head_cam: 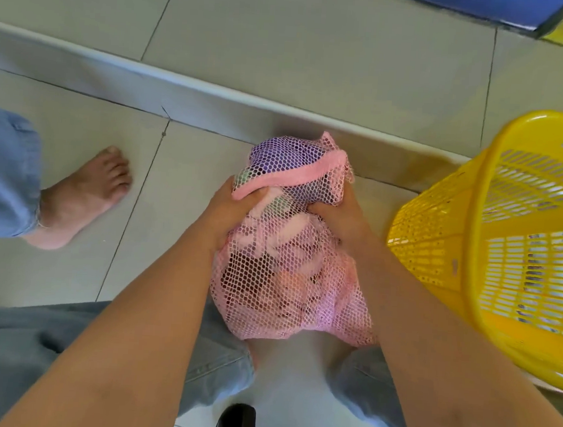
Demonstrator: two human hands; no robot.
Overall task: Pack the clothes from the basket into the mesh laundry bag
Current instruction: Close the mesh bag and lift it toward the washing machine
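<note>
A pink mesh laundry bag stands on the tiled floor between my knees, stuffed with clothes. A purple garment bulges behind the mesh at its top, under the pink band of the bag's mouth. My left hand grips the bag's upper left side at that band. My right hand clutches the bunched mesh on the upper right. The yellow plastic basket lies tilted at the right, and I see no clothes inside it.
A raised tiled step runs diagonally across the floor behind the bag. Another person's bare foot and blue trouser leg stand at the left. A dark object sits at the bottom edge between my legs.
</note>
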